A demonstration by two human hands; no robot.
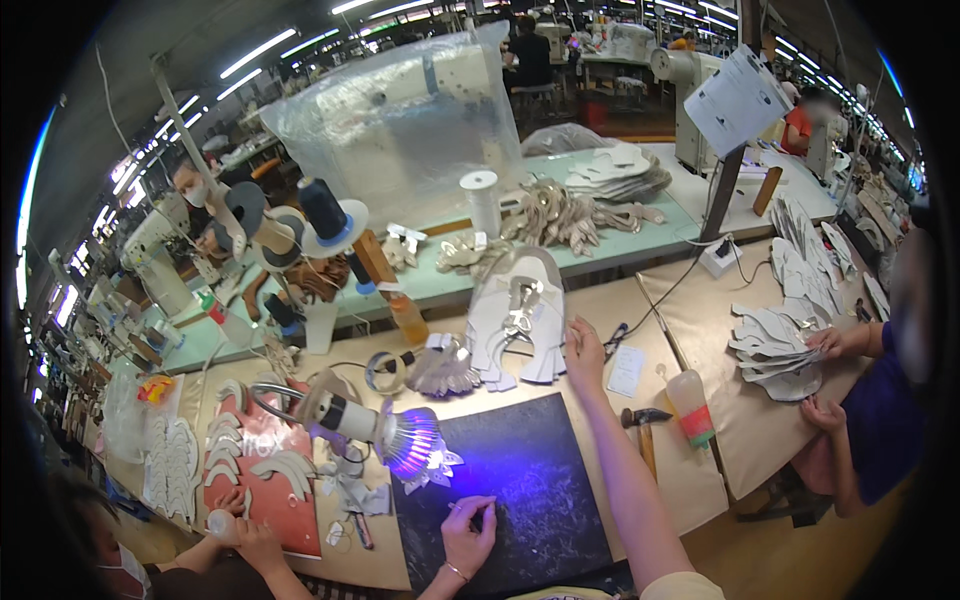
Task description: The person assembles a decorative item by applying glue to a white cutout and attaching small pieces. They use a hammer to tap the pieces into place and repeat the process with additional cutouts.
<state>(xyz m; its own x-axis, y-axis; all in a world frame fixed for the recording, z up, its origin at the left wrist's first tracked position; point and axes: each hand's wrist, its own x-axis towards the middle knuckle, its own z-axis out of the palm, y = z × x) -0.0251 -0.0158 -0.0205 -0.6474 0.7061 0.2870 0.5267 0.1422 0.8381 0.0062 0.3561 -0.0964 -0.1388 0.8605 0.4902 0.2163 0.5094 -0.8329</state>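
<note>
"White curved flat pieces (490, 325): where?"
"Beyond the black rectangular mat (550, 470), beside the right hand (585, 352); can't tell whether grasped."
"And the left hand (468, 538)?"
"Above the mat, curled inward; can't tell around what."

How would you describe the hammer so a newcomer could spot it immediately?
Find the black mat, then move right past the person's right forearm onto the tan tabletop. The hammer lies there, just left of a red-banded bottle; its dark head across a wooden handle sets it apart from the bottle and the white card.
</note>
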